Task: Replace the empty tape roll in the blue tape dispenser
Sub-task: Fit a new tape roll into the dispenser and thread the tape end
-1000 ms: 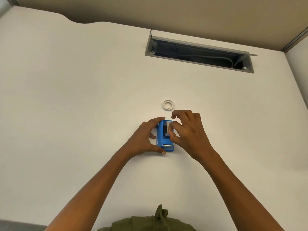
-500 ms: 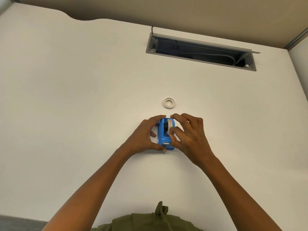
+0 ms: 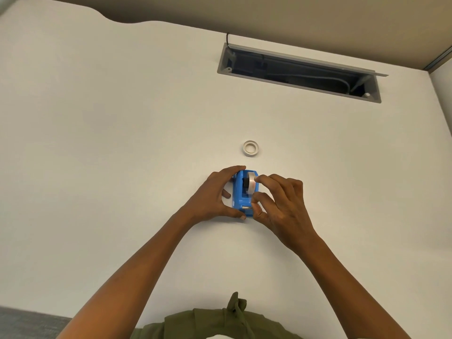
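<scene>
Gripping blue tape dispenser [image 3: 241, 195] with left hand [image 3: 212, 196], sitting on white table [image 3: 122, 143]. Pinching tape roll [image 3: 250, 184] inside dispenser with right hand [image 3: 278, 199]. Lying just beyond: empty roll [image 3: 251, 148].

White desk [image 3: 122, 143] w/ open grey cable tray [image 3: 298, 72], beige partition [image 3: 293, 20] behind, grey carpet [image 3: 24, 321].

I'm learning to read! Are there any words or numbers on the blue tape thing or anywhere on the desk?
No words or numbers can be read.
Blue plastic tape dispenser: no print shows on it.
Small white ring-shaped empty tape core: blank.
White desk: no writing.
</scene>
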### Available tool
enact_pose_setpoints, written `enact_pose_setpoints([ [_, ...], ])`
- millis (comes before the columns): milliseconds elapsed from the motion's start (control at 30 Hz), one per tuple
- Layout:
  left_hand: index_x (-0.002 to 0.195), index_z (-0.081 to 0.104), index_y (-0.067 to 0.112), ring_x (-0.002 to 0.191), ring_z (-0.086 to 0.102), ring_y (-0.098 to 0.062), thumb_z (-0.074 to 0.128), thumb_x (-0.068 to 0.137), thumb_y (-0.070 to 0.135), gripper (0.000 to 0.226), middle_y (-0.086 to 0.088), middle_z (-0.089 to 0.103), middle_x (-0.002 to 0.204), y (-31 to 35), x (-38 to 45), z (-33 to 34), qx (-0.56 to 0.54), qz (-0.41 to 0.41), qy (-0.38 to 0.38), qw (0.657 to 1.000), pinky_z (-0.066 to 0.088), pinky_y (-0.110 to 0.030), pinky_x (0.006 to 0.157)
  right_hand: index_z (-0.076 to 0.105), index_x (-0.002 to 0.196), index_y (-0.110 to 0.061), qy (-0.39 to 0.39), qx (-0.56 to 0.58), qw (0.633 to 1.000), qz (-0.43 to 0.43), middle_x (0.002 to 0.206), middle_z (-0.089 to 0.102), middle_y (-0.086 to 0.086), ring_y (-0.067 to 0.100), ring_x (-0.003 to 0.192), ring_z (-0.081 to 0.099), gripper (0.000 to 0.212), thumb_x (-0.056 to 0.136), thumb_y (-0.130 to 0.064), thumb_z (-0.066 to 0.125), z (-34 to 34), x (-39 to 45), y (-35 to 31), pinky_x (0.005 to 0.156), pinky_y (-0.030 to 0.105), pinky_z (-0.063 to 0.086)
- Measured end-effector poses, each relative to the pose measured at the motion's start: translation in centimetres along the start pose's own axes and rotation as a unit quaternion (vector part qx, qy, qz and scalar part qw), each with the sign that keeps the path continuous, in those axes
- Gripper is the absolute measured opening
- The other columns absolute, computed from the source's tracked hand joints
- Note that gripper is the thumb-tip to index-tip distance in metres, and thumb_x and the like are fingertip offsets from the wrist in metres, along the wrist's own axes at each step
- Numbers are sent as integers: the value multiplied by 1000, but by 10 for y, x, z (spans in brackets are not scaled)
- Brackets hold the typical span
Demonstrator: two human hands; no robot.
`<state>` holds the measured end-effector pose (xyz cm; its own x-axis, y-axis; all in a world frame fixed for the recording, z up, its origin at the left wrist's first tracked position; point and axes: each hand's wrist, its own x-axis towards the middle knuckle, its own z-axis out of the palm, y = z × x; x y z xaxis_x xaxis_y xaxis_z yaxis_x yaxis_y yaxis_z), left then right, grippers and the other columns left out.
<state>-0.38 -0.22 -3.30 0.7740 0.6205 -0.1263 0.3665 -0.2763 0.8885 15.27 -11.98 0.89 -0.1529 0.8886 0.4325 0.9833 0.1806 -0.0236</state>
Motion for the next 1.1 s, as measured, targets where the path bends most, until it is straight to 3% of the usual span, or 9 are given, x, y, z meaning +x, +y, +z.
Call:
enact_pose_setpoints([
  [200, 119, 21, 66, 101, 48, 0, 87, 51, 41, 98, 41, 34, 114, -1, 0, 1, -2, 4, 0, 1000, 44, -1, 71, 65, 85, -7, 21, -6, 999, -24, 120, 44, 9, 26, 108, 46, 11, 83, -17, 64, 3, -6, -4, 83, 40, 32],
  [333, 120, 22, 66, 102, 48, 1, 86, 51, 44, 96, 44, 33, 114, -1, -1, 1, -2, -1, 0, 1000, 44, 0, 72, 63, 87, -8, 44, -14, 998, -33, 120, 44, 9, 25, 108, 46, 12, 88, -19, 57, 6, -13, -7, 82, 41, 32],
  [500, 117, 19, 72, 103, 40, 17, 83, 50, 47, 96, 55, 32, 111, 2, -1, 0, -1, -7, -1, 1000, 41, 2, 68, 55, 94, -11, 67, -38, 995, -61, 119, 45, 6, 23, 107, 47, 11, 87, -19, 58, 12, -22, -11, 81, 40, 30],
  [867, 118, 20, 69, 102, 44, 11, 85, 52, 44, 97, 46, 31, 114, 1, 0, 0, 6, -14, 0, 1000, 41, 3, 69, 55, 97, -13, 88, -72, 991, -67, 120, 46, 3, 21, 108, 48, 18, 83, -17, 66, 17, -29, -12, 74, 40, 24],
  [1100, 119, 20, 69, 103, 41, 17, 83, 51, 48, 95, 51, 32, 113, 5, -2, -1, 8, -19, -2, 1000, 41, 2, 69, 70, 95, -13, 76, -80, 992, -65, 122, 47, 2, 20, 108, 48, 13, 87, -12, 60, 17, -34, -15, 72, 39, 23],
])
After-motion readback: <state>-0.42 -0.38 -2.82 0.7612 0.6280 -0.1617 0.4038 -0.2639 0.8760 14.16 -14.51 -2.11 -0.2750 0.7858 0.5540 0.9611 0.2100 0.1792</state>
